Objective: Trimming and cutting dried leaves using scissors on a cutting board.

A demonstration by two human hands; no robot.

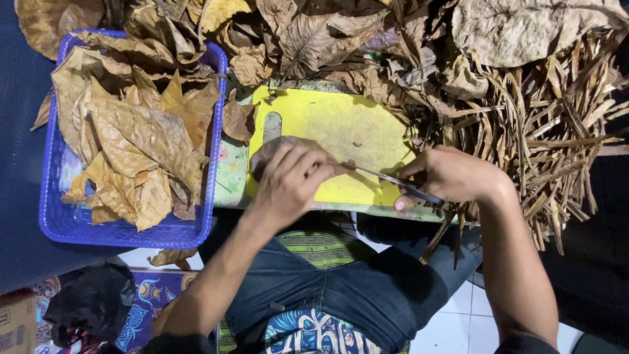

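Note:
My left hand (288, 183) presses a dry brown leaf (272, 152) flat on a yellow cutting board (341, 128). The fingers cover most of the leaf. My right hand (445, 176) grips a thin metal blade (380, 176) that points left toward the leaf and meets it by my left fingertips. Both hands sit over the board's near edge, above my lap.
A blue plastic basket (56, 219) full of dry leaves stands at the left. Loose dry leaves (327, 39) pile behind the board. A heap of cut leaf stems (557, 137) lies at the right. A black bag (88, 305) sits at lower left.

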